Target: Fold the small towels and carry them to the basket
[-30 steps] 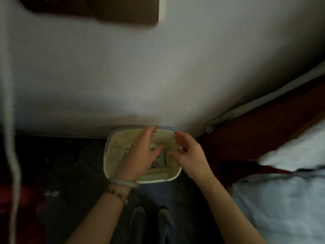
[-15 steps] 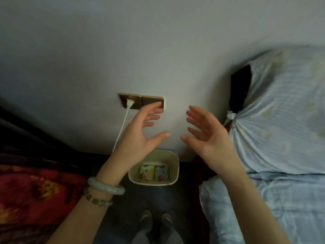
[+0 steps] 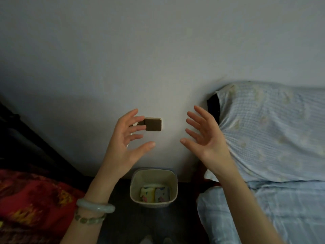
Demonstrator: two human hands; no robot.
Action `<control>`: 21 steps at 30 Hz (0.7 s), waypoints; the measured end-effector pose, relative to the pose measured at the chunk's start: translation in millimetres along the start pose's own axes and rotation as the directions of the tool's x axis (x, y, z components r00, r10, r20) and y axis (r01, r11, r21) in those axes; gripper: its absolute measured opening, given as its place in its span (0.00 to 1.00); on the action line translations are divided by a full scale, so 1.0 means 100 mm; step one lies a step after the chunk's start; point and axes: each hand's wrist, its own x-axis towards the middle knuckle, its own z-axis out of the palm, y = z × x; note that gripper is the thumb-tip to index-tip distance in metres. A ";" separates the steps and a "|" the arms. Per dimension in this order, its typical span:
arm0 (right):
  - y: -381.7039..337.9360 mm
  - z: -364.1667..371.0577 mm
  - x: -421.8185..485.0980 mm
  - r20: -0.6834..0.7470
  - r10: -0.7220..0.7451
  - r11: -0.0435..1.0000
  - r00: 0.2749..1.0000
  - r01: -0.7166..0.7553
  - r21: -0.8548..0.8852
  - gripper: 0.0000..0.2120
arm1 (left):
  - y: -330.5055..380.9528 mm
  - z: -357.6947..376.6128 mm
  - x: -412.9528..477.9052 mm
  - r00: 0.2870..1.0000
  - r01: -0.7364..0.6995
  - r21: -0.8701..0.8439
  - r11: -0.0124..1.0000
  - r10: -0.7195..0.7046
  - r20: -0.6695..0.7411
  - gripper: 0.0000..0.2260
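A cream plastic basket (image 3: 171,175) stands on the dark floor against the wall, between two beds. Two folded small towels lie side by side in its bottom: a yellowish patterned towel (image 3: 147,193) on the left and a white-and-blue patterned towel (image 3: 162,193) on the right. My left hand (image 3: 127,141) is raised well above the basket, fingers spread and empty. My right hand (image 3: 204,138) is held up opposite it, palm facing left, fingers spread and empty too.
A brown wall socket (image 3: 153,124) with a white plug and cable sits behind my left fingers. A bed with a light blue checked pillow (image 3: 274,134) and sheet fills the right. A red patterned blanket (image 3: 33,199) lies at the left.
My hands have come up out of the basket, leaving the towels inside, and now hang open in front of the wall. The view has risen and pulled back from the basket.
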 end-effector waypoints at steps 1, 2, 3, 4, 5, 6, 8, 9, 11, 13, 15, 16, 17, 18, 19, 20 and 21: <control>-0.01 0.00 -0.02 0.001 -0.002 1.000 1.000 0.002 -0.002 0.36 | 0.00 -0.01 -0.04 1.000 0.003 -0.003 1.000 -0.003 -0.006 0.35; -0.03 -0.01 -0.04 0.002 -0.004 1.000 1.000 0.004 -0.005 0.37 | 0.00 -0.01 -0.08 1.000 0.004 -0.005 1.000 -0.004 -0.014 0.35; -0.05 -0.01 -0.06 0.004 -0.007 1.000 1.000 0.007 -0.010 0.37 | 0.01 -0.02 -0.12 1.000 0.005 -0.005 1.000 -0.005 -0.022 0.35; -0.06 -0.01 -0.08 0.005 -0.009 1.000 1.000 0.009 -0.016 0.37 | 0.02 -0.02 -0.16 1.000 0.006 -0.003 1.000 -0.006 -0.027 0.35; -0.08 -0.01 -0.11 0.007 -0.010 1.000 1.000 0.010 -0.022 0.37 | 0.03 -0.02 -0.20 1.000 0.006 0.002 1.000 -0.006 -0.030 0.35; -0.09 0.00 -0.15 0.011 -0.011 0.999 1.000 0.011 -0.031 0.37 | 0.05 -0.02 -0.25 1.000 0.006 0.006 1.000 -0.006 -0.029 0.35; -0.11 0.03 -0.25 0.023 -0.010 0.999 1.000 0.011 -0.048 0.37 | 0.08 -0.05 -0.34 1.000 0.003 0.015 1.000 -0.002 -0.029 0.35; -0.11 0.05 -0.31 0.026 -0.008 0.999 1.000 0.009 -0.050 0.37 | 0.10 -0.07 -0.39 1.000 -0.001 0.023 1.000 0.002 -0.028 0.34; -0.12 0.11 -0.45 0.018 -0.006 0.999 1.000 0.007 -0.041 0.37 | 0.15 -0.13 -0.50 1.000 -0.010 0.042 0.999 0.012 -0.028 0.34; -0.15 0.18 -0.62 0.000 -0.005 0.999 1.000 0.005 -0.037 0.37 | 0.21 -0.20 -0.63 0.999 -0.022 0.053 0.998 0.024 -0.027 0.34; -0.20 0.26 -0.80 -0.018 -0.008 0.999 1.000 0.007 -0.050 0.37 | 0.27 -0.28 -0.78 0.999 -0.039 0.046 0.998 0.041 -0.027 0.34; -0.23 0.31 -0.89 -0.027 -0.009 0.998 1.000 0.008 -0.057 0.37 | 0.30 -0.33 -0.87 0.998 -0.049 0.041 0.998 0.050 -0.026 0.33; -0.27 0.36 -0.99 -0.036 -0.010 0.998 0.999 0.008 -0.064 0.37 | 0.33 -0.38 -0.97 0.998 -0.061 0.038 0.997 0.062 -0.023 0.33; -0.32 0.40 -1.10 -0.045 -0.012 0.998 0.999 0.009 -0.070 0.37 | 0.35 -0.43 -1.08 0.997 -0.075 0.037 0.997 0.075 -0.018 0.33; -0.36 0.46 -1.22 -0.052 -0.014 0.997 0.999 0.010 -0.075 0.37 | 0.38 -0.49 -1.21 0.996 -0.085 0.038 0.996 0.086 -0.010 0.33; -0.41 0.52 -1.35 -0.058 -0.016 0.997 0.998 0.011 -0.079 0.37 | 0.41 -0.54 -1.35 0.996 -0.091 0.035 0.995 0.091 -0.004 0.33; -0.46 0.59 -1.48 -0.064 -0.017 0.997 0.998 0.012 -0.081 0.37 | 0.43 -0.60 -1.50 0.996 -0.090 0.028 0.996 0.090 0.000 0.33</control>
